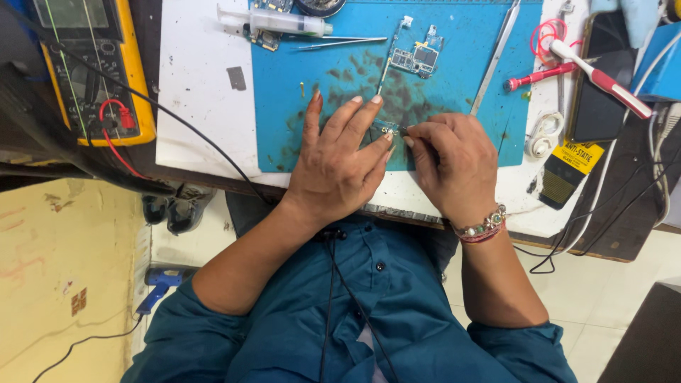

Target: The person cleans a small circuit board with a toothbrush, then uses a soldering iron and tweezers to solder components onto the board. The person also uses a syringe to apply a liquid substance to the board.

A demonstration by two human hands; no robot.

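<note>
My left hand lies flat on the blue work mat, its fingertips pinning down a small circuit part. My right hand, with a beaded bracelet on the wrist, pinches a thin tool whose tip touches that same part; the tool's shaft is mostly hidden by the fingers. A larger green circuit board rests on the mat just beyond both hands.
A yellow multimeter with red and black leads stands at the far left. A syringe, tweezers, a metal spudger, a red screwdriver, a toothbrush and an anti-static brush lie around the mat.
</note>
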